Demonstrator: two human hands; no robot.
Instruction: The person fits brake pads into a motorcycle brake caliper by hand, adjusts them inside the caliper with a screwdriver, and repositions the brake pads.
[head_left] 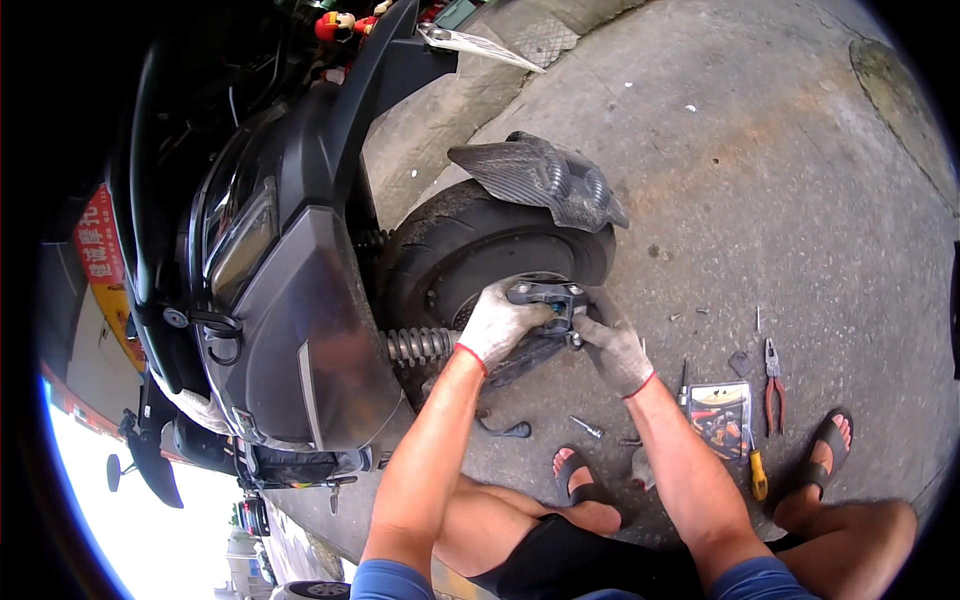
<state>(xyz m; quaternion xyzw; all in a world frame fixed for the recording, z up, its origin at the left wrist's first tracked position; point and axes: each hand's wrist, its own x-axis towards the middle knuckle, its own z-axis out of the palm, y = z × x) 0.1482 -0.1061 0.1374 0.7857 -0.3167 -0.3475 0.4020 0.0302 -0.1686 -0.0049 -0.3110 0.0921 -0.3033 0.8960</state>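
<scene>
A dark metal bracket with bolts (546, 291) sits at the hub side of the scooter's rear wheel (450, 245). My left hand (500, 322), in a pale, dirty work glove with a red cuff, has its fingers closed on the bracket's left side. On the bracket's right side my right hand (612, 345), gloved the same way, presses its fingers against the lower edge. The fingertips of both hands are partly hidden by the part. Left of my left hand is a coil spring (420, 346). Above the tyre sits a carbon-patterned fender (545, 180).
The scooter body (310, 330) fills the left side. On the concrete at the right lie red-handled pliers (772, 385), a yellow-handled screwdriver (759, 475), a packaged set (720, 420), a socket piece (587, 427) and several small bolts. My sandalled feet are near the tools.
</scene>
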